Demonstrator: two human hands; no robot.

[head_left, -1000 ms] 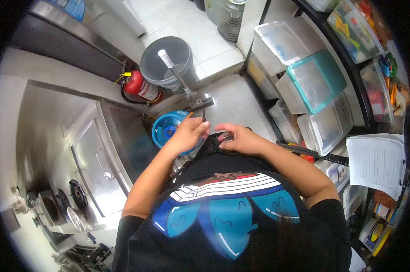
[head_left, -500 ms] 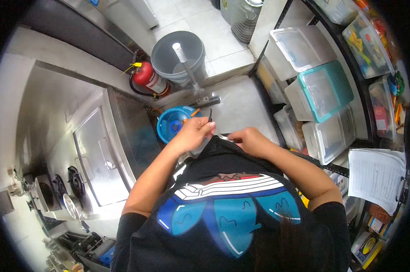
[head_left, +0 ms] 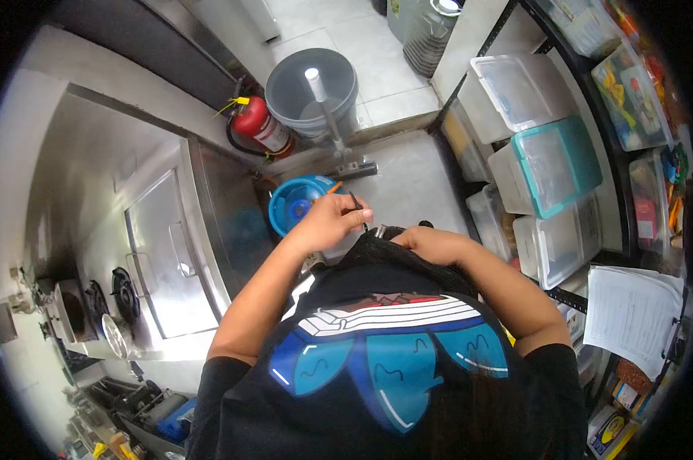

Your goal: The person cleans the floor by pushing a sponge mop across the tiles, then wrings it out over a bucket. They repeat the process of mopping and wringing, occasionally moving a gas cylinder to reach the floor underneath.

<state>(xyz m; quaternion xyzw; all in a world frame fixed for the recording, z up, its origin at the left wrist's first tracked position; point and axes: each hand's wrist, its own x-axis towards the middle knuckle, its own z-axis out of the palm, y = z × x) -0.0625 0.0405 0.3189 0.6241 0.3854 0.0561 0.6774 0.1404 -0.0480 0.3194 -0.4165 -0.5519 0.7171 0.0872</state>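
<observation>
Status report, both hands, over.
Left hand: pinching thin dark stick-like object. Right hand: at black mesh cloth, fingertips hidden. Blue round plastic basin behind left hand.

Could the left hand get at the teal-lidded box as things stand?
Probably not easily: the box sits beyond the right hand, and the left hand pinches a thin dark item.

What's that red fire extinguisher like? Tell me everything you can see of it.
The fire extinguisher has a rounded, glossy red body, apparently metal, with a pale label whose print is too small to read. A yellow tag sits at its top, and a black hose curves down its side. Seen from above, it seems to stand upright, close beside the grey bucket; whether they touch is unclear. No hand touches it.
</observation>
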